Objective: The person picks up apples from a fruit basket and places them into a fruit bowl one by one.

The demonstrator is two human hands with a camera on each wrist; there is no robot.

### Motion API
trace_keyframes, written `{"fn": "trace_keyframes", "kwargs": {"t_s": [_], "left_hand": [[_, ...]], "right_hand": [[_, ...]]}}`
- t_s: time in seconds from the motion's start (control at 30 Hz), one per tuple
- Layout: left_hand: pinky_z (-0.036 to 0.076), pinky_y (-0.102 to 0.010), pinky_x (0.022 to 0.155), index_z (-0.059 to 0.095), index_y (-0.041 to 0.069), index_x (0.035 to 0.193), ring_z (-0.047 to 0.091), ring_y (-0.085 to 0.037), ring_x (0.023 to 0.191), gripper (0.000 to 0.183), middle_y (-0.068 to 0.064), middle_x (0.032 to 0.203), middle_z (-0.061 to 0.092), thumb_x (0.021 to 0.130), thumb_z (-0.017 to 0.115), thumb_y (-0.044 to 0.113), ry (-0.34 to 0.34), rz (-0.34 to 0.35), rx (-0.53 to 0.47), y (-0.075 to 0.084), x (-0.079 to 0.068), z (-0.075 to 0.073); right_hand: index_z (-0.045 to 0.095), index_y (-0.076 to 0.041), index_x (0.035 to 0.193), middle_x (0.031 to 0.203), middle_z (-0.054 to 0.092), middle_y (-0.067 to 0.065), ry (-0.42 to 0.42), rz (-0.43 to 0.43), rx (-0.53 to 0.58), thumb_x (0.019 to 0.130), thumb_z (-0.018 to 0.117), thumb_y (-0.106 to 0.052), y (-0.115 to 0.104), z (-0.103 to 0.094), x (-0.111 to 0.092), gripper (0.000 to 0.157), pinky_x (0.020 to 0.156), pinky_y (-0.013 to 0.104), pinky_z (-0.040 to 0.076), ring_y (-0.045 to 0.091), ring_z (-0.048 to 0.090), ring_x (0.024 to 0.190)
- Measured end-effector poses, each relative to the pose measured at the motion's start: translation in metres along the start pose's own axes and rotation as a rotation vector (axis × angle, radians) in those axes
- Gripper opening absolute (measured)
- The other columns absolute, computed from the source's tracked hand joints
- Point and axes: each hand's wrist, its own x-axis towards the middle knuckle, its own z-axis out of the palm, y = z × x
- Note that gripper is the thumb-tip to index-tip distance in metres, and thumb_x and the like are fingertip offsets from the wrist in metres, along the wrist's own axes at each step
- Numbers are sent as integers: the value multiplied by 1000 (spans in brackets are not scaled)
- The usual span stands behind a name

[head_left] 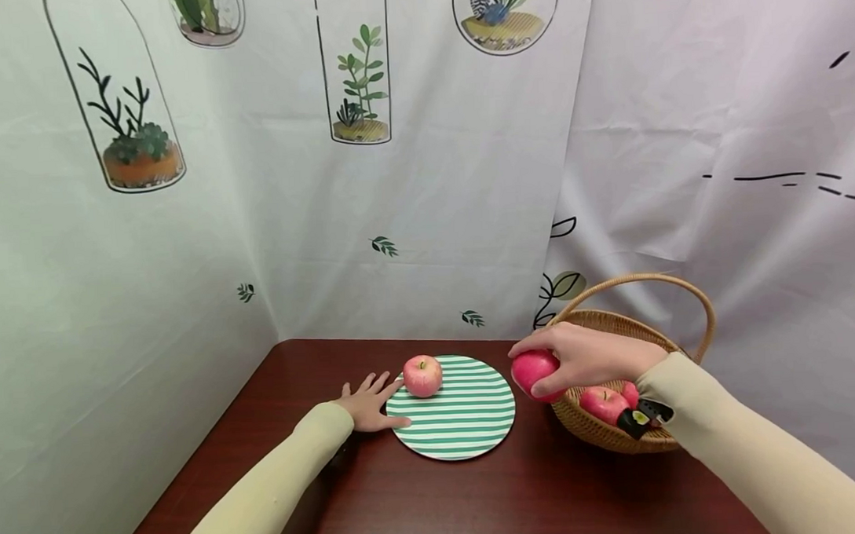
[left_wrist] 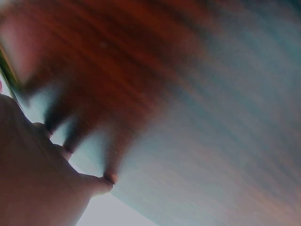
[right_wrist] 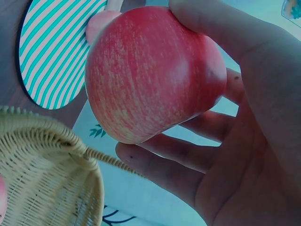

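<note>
My right hand [head_left: 592, 355] grips a red apple [head_left: 534, 372], thumb on one side and fingers curled round the other. In the right wrist view that apple [right_wrist: 150, 75] fills the middle, streaked red and yellow. It is held up between the basket and a round green-and-white striped mat [head_left: 468, 424]. My left hand [head_left: 369, 406] lies with fingers spread at the mat's left edge, thumb over the stripes. A paler pink apple [head_left: 423, 375] sits on the mat's upper left, right by the left fingertips. The left wrist view shows spread fingers [left_wrist: 96, 184] touching a blurred, shiny surface.
On the right of the dark wooden table [head_left: 407, 503] stands a wicker basket [head_left: 590, 432] with a tall arched handle [head_left: 650, 277]. More red apples [head_left: 603, 405] and a dark item with a yellow flower shape [head_left: 639, 417] show at it. Printed cloth [head_left: 461, 211] hangs behind.
</note>
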Motion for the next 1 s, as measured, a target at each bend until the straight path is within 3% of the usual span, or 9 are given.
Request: {"fn": "trace_keyframes", "kwargs": {"t_s": [0.2,0.6,0.8,1.0], "left_hand": [[11,-75,113,23,34,161,13,-37,156,100,-7,169,17,80,51,86,8,2,-8,-3,5,4],[8,-75,114,21,29,162,12,-39,156,101,-10,169,16,83,50,85,-1,8,-8,1,0,0],[11,-75,113,21,32,162,13,-37,156,99,-8,169,16,83,50,84,-1,3,5,1,1,0],[6,-77,112,22,32,162,11,-39,155,105,-10,169,16,78,48,90,11,19,-29,-5,5,5]], "right_hand": [[65,-32,130,119,65,-8,-10,-40,-39,82,79,-34,-2,5,15,49,72,24,53,8,59,94],[67,-30,128,121,65,-9,-4,-89,-70,82,78,-33,-2,10,33,48,74,24,52,9,58,98],[67,-30,128,117,65,-9,1,-65,-68,81,79,-32,-3,13,42,48,74,25,53,11,59,98],[68,-30,127,117,65,-7,-5,-54,-106,80,80,-34,-1,19,54,49,76,28,51,13,58,99]]}}
